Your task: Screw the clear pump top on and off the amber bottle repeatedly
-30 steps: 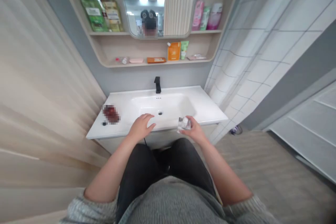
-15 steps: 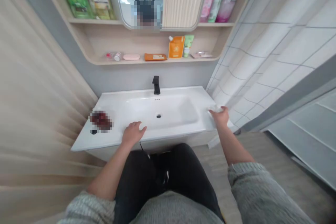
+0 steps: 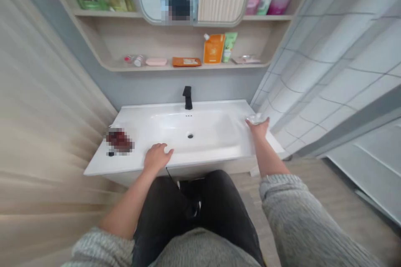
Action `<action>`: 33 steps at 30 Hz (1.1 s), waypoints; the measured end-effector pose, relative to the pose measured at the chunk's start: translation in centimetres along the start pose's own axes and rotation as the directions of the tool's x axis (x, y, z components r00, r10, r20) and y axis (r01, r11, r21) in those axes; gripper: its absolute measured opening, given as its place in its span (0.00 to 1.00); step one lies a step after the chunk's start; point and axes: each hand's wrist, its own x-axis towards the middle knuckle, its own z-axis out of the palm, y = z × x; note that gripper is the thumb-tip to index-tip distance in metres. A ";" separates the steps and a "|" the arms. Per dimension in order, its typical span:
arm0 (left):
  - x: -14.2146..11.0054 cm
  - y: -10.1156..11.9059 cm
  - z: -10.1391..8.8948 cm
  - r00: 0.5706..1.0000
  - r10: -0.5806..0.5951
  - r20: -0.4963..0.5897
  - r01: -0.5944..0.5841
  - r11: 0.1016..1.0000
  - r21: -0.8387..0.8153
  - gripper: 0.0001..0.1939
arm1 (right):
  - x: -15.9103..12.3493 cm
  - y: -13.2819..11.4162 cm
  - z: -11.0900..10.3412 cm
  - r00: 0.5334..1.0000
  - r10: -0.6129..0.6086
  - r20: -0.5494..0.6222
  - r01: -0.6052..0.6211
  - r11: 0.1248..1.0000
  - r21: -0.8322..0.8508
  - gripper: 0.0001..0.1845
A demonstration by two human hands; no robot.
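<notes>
1. Resting the empty left hand (image 3: 157, 156) on the front rim of the white ceramic washbasin (image 3: 200, 107), fingers loosely curled;
2. Cupping a small clear object (image 3: 257, 118) in the right hand (image 3: 259, 130), at the basin's right end;
3. Black faucet (image 3: 187, 98) stands behind the bowl; a pixelated reddish item (image 3: 119, 141) lies at the basin's left end;
4. Orange pouch (image 3: 214, 49) stands on the wooden shelf (image 3: 156, 67) above.

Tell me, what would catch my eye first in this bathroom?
The white washbasin stands out most, with a black faucet at its back. The right hand is at the basin's right side, touching a small clear object, while the left hand rests on the front edge. Above, a bright orange pouch stands on a shelf.
</notes>
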 end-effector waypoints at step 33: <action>-1.1 0.6 -0.6 0.996 0.012 -0.092 -0.023 0.992 -0.122 0.19 | -17.1 -8.2 4.4 0.710 -0.166 0.685 0.481 0.825 -0.298 0.20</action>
